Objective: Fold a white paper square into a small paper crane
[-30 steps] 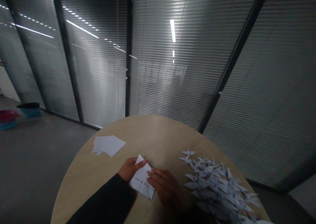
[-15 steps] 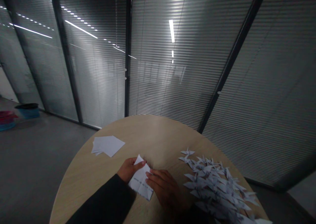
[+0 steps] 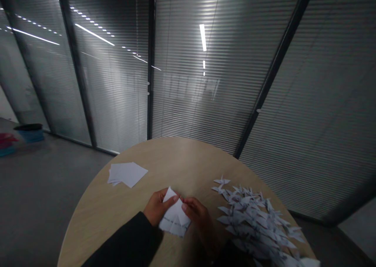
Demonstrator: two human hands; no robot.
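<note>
A partly folded white sheet of paper point(image 3: 175, 217) with a line of print sits at the near edge of a round wooden table point(image 3: 176, 161). My left hand point(image 3: 156, 208) pinches its upper left corner, thumb on top. On the sheet's right side my right hand point(image 3: 197, 217) grips it with curled fingers, raising the paper a little off the table. Both forearms are in dark sleeves.
A small stack of flat white sheets point(image 3: 127, 173) lies on the table to the left. A big pile of several folded paper cranes point(image 3: 252, 219) covers the right side. Glass walls with closed blinds stand behind the table. Coloured tubs point(image 3: 26, 131) sit on the floor far left.
My right hand went from lying flat on the sheet to gripping its right side. The paper has lifted and bent upward between both hands.
</note>
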